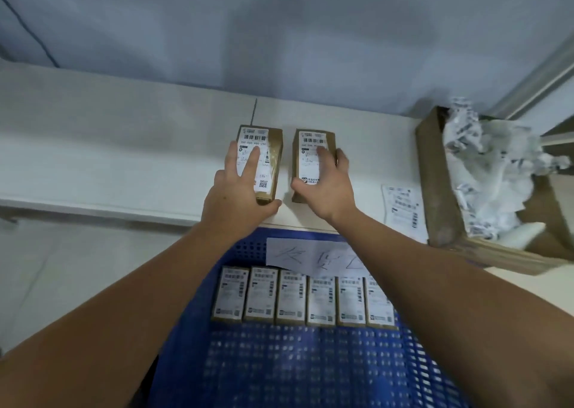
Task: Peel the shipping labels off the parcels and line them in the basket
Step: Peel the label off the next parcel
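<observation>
Two brown parcels lie side by side on the white table (124,146), each with a white shipping label on top. My left hand (239,190) lies on the left parcel (275,156), fingers straight across its label and thumb against the near end. My right hand (326,184) grips the right parcel (299,162), thumb at its near left corner and fingers curled over its right edge. Just below my arms, the blue basket (310,370) holds a row of several labelled parcels (292,295) along its far wall.
A white sheet with handwriting (310,257) is stuck on the basket's far wall. A cardboard box (435,184) at the right holds crumpled white label paper (494,171). One loose label (402,208) lies flat on the table beside it. A wall stands behind the table.
</observation>
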Demonstrator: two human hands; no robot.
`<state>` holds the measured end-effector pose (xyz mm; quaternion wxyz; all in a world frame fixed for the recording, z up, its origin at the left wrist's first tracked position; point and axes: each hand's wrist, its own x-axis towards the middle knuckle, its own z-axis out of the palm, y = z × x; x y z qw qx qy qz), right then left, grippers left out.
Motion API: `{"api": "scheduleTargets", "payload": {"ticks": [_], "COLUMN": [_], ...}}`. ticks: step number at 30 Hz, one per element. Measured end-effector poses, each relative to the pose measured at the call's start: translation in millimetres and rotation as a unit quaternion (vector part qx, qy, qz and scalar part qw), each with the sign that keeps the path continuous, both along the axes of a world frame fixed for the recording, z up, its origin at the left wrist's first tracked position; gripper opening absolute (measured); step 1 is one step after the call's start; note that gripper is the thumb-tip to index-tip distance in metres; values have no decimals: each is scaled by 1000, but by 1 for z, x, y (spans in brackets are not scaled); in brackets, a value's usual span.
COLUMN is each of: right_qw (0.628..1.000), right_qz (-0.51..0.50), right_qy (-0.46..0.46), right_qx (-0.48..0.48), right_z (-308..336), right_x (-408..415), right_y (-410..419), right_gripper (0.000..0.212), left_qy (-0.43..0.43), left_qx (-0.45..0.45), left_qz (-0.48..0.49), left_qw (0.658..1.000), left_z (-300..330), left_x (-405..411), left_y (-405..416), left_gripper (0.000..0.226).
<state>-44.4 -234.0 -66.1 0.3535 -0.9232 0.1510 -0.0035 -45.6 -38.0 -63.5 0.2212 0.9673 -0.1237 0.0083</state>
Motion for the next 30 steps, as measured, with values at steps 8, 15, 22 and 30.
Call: {"api": "scheduleTargets", "payload": {"ticks": [8,15,22,30], "right_qw": [998,992,993,955], "right_qz": [-46,21,96,107], "right_qy": [52,118,-31,-72], "right_qx": [-6,-35,59,266], "right_z": [-36,-28,61,89], "right_x": [-35,-42,-115,-222], "right_y": [-71,-85,-70,-36], "right_gripper": [89,100,73,68], "left_qy": [21,30,30,54], "left_qx": [1,38,7,-45], "left_qz": [-37,-60,-76,-137], "left_qw": [999,997,997,988], "left_z": [7,19,52,82], "left_x": [-36,-53,-95,-166], "left_y": [-69,-68,-64,-67], "left_gripper": [113,113,115,109]}}
